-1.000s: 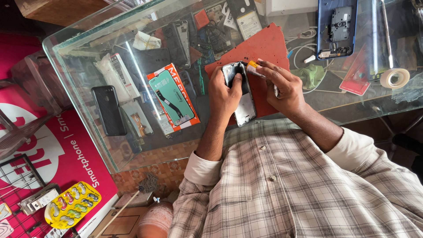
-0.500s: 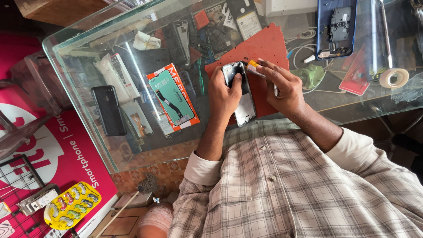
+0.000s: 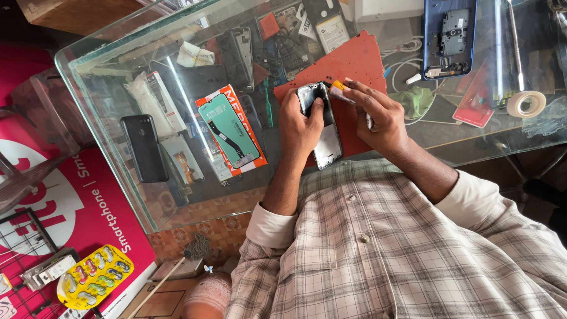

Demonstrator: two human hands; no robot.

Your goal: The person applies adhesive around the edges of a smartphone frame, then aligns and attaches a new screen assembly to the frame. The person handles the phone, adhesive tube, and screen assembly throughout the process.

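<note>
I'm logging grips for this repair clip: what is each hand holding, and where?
Left hand grips the phone by its upper edge; right hand pinches a yellow-tipped tool near its tip.

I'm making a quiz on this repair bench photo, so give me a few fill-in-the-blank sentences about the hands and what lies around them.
1. The left hand holds an opened ____ down on the red mat.
2. The right hand grips a tool with a ____ handle.
3. The roll of tape lies on the ____ tabletop.
4. The mat under the hands is ____ in colour.

Missing words: phone; yellow; glass; red
</note>
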